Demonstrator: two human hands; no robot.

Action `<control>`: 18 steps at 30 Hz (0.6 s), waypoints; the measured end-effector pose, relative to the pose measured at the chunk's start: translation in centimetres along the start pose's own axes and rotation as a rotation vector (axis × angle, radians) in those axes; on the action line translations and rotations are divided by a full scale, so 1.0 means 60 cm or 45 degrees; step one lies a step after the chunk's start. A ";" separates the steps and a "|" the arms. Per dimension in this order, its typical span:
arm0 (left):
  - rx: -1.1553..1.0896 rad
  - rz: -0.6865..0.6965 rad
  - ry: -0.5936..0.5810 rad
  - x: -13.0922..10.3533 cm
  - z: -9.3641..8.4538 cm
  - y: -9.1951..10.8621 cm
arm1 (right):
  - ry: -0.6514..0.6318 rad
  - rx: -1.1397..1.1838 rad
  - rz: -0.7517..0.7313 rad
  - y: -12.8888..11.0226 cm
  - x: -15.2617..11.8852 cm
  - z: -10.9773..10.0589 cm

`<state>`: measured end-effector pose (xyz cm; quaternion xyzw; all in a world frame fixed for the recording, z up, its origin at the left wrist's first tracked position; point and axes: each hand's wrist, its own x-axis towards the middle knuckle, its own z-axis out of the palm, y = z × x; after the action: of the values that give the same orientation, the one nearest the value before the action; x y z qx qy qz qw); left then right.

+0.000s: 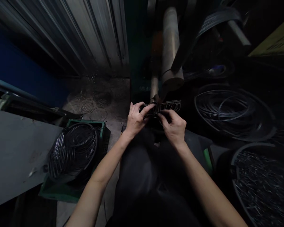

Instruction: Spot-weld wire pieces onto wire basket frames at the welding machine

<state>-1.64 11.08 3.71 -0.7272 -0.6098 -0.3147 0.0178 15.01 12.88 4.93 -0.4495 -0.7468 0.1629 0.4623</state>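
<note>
A small wire frame [174,105] of thin metal rods, like a little wire basket or rack, is held level in front of a machine's electrodes. My left hand [136,119] grips its left end, fingers wrapped over the top. At its near edge, the thumb and fingers of my right hand [174,126] are pinched together; whether they hold the frame or a small wire piece I cannot make out. A thick metal cylinder [171,47] of the machine comes down just beyond the frame, with a thinner rod [154,86] beside it. The contact point is dark.
To the left, a green crate [54,190] bears a round tub with wire rings [81,138]. On the right stand a basin [262,135] with wire hoops [222,105] and a bucket of short metal pieces [265,186]. A grey panel [19,151] juts in at left.
</note>
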 end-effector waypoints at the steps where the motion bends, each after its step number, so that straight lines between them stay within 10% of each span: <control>1: 0.001 0.004 0.004 0.000 0.000 -0.001 | -0.010 0.007 0.001 0.002 -0.002 0.000; 18: 0.014 -0.008 0.003 -0.002 -0.001 -0.001 | 0.022 -0.042 -0.033 -0.003 -0.013 0.001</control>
<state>-1.70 10.95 3.67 -0.7248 -0.6138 -0.3122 0.0215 15.01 12.17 4.57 -0.4488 -0.7511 0.1406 0.4633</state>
